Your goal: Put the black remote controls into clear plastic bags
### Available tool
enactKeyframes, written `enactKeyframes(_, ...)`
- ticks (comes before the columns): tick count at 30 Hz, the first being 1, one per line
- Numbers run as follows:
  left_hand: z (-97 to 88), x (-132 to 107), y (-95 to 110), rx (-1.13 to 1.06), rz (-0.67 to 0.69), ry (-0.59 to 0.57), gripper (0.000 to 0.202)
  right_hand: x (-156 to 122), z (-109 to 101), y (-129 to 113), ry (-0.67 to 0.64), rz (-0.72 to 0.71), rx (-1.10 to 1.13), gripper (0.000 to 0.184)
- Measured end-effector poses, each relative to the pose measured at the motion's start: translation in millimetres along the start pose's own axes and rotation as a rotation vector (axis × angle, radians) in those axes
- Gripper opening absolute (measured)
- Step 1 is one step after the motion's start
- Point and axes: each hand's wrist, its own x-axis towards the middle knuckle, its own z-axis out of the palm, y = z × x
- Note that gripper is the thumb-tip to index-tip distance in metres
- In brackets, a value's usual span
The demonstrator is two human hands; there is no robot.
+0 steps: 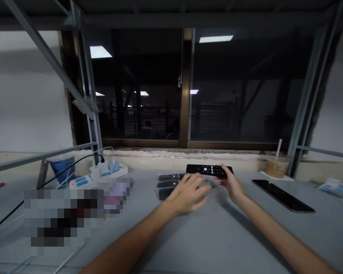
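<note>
A black remote control (198, 169) with light and dark buttons is held up off the table by my right hand (231, 184), its thumb on the right end and fingers underneath. My left hand (187, 192) is palm down with its fingers apart, slightly blurred. It lies over the right part of several dark, flat items in clear wrapping (165, 182), which lie in a row. Whether it touches them I cannot tell. Their right ends are hidden behind the hand.
A white power strip (82, 182) with plugs and cables stands at the left, near a blue cup (63, 169). On the right are a black phone-like slab (282, 195) and a drink cup with a straw (277, 165). Metal posts (311, 83) flank the window.
</note>
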Motion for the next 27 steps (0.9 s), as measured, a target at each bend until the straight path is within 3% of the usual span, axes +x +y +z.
enactKeyframes(2, 5.2, -2, 8, -0.034, 0.08, -0.122, 0.033, 2, -2, 0, 0.068, -0.032, -0.02, 0.039)
enactKeyframes(5, 17.5, -6, 18, -0.084, 0.057, -0.208, 0.046, 0, -2, -2, 0.092, -0.06, -0.02, 0.041)
enactKeyframes(11, 21.1, -6, 14, -0.057, -0.003, -0.285, 0.027, -5, 1, -8, 0.124, -0.091, 0.05, 0.045)
enactKeyframes(15, 7.8, -1, 6, -0.075, -0.108, -0.263, 0.036, 0, -3, -10, 0.172, -0.117, 0.114, 0.049)
enactKeyframes(20, -2.8, 3, -11, -0.004, -0.309, -0.134, 0.035, 8, -9, -7, 0.198, -0.126, 0.193, 0.054)
enactKeyframes(27, 7.2, -12, -53, 0.095, -0.563, -0.108, 0.025, 2, -7, -7, 0.103, -0.094, 0.177, 0.056)
